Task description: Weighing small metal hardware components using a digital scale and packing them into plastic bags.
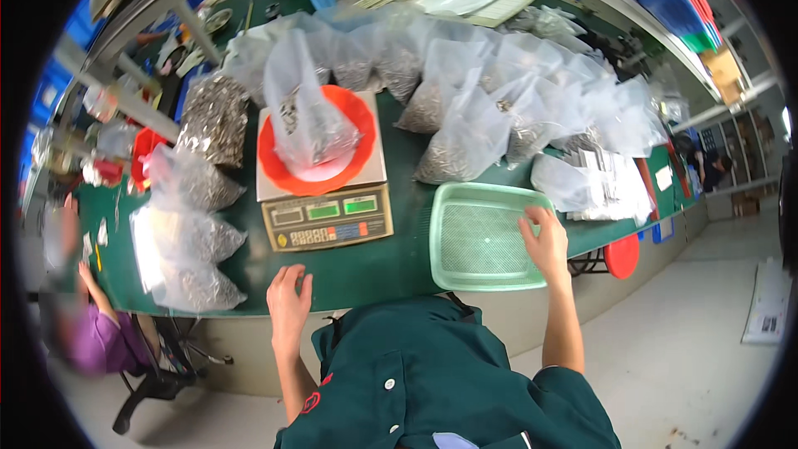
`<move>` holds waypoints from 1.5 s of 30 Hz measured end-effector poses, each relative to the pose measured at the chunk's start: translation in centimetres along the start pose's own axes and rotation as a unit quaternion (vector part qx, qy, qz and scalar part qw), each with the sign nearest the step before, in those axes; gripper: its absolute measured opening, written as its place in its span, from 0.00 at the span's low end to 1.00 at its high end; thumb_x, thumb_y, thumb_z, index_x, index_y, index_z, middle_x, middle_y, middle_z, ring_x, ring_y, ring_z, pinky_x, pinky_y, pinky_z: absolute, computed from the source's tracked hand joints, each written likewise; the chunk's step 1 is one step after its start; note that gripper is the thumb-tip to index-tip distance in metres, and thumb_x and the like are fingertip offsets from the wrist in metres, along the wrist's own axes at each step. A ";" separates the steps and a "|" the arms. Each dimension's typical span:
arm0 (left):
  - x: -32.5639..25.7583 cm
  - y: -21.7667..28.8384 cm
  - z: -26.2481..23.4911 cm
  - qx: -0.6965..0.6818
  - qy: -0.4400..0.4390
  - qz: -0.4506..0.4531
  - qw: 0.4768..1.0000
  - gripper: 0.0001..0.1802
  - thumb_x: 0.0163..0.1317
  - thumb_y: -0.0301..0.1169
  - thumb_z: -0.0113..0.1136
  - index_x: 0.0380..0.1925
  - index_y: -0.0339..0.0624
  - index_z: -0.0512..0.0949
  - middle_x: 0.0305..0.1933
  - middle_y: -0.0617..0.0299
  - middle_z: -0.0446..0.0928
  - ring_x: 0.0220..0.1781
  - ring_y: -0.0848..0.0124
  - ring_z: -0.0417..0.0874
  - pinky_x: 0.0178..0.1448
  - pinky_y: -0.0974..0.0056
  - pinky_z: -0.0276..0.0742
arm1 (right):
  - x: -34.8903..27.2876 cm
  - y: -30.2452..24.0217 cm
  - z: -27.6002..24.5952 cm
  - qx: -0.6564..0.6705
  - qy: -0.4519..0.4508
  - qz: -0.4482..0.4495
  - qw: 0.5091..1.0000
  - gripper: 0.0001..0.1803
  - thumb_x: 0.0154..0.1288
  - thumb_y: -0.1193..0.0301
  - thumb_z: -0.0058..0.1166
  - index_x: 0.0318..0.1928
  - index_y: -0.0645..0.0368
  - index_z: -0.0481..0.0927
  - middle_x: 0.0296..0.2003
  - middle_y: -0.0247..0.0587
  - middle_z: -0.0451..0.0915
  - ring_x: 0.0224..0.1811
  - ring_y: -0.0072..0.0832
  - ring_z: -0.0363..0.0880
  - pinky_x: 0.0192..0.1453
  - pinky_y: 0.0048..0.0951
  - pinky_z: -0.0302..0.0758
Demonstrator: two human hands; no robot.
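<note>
Facing the dark-green tabletop [407,262], we held our right hand [544,243], fingers bent and parted from the thumb, over the right side of the rectangular pale-green plastic mesh basket [482,241]; whether it touched, we couldn't tell. Our left hand [289,299], loosely curled with its thumb apart, hung by the table's near edge, a strip of surface rightward between it and the basket. Beyond that hand, a boxy digital scale [328,224] bore a round orange-red plastic bowl [362,120] containing a translucent bag [303,108] of small pieces. Translucent greyish-filled plastic bags [465,140] crowded beyond our right hand.
</note>
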State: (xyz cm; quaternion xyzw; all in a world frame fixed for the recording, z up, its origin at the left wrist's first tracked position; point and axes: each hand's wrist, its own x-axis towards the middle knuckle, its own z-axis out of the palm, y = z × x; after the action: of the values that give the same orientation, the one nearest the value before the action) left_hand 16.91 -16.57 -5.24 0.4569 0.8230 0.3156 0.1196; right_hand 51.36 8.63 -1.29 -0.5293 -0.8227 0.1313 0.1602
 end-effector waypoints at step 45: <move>-1.7 17.3 8.6 -0.056 -0.203 0.066 0.975 0.10 0.50 0.27 0.60 0.31 0.32 0.75 0.22 0.55 0.77 0.24 0.70 0.78 0.31 0.68 0.73 | -9.0 13.5 -5.3 0.296 -0.077 0.236 0.922 0.19 0.50 0.63 0.49 0.35 0.68 0.74 0.22 0.49 0.72 0.27 0.29 0.73 0.35 0.31 0.70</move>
State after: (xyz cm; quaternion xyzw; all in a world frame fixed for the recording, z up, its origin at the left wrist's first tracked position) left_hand 33.68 -7.85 -1.15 0.5576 0.7305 0.2688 0.2884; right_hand 68.20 6.18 -2.73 -0.6252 -0.6071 0.4433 0.2101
